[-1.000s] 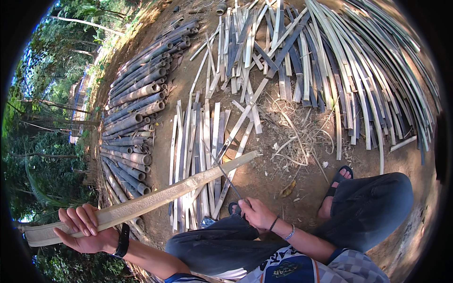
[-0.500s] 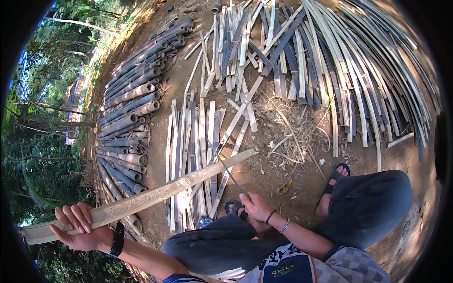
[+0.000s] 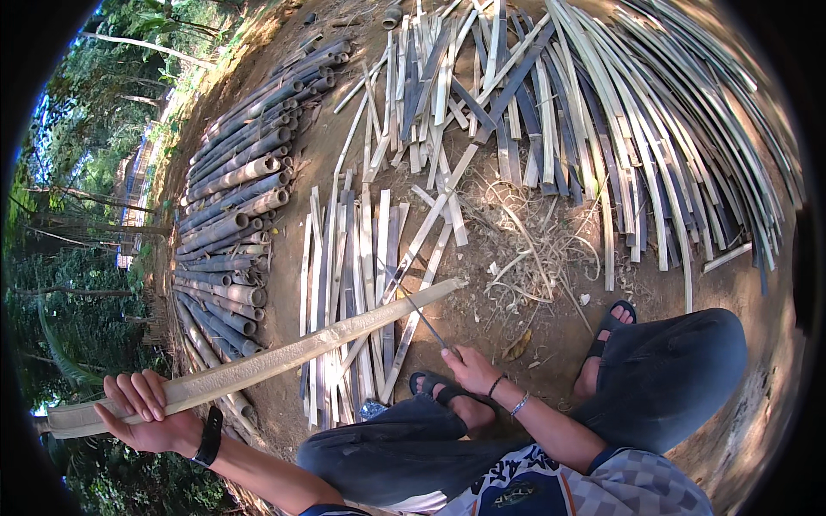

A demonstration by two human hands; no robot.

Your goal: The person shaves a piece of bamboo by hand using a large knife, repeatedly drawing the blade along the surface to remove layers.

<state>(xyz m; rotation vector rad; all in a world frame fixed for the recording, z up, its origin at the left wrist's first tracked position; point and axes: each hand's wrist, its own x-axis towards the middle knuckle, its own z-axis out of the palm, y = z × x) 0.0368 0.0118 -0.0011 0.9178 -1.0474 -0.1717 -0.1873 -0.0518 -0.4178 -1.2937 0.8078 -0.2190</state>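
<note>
A long, pale split-bamboo strip (image 3: 284, 353) slants across the view, rising from lower left toward the middle. Near its lower-left end my left hand (image 3: 144, 411) is closed around it, fingers over the top edge and thumb below. My right hand (image 3: 471, 370) grips a long, thin-bladed knife (image 3: 428, 321); its handle is mostly hidden by my fingers. The dark blade points up and left and crosses the strip near its far end. Whether the blade touches the strip, I cannot tell.
Beyond the strip lies a bundle of split bamboo slats (image 3: 348, 258). Round bamboo poles (image 3: 228, 228) are stacked at the left. A big pile of slats (image 3: 637, 129) fans out at far right. Curled shavings (image 3: 533, 254) litter the dirt ahead of my sandalled feet (image 3: 609, 331).
My right hand has shifted slightly up and right with the knife. The strip has tilted a little, its far end slightly lower and its held end slightly higher.
</note>
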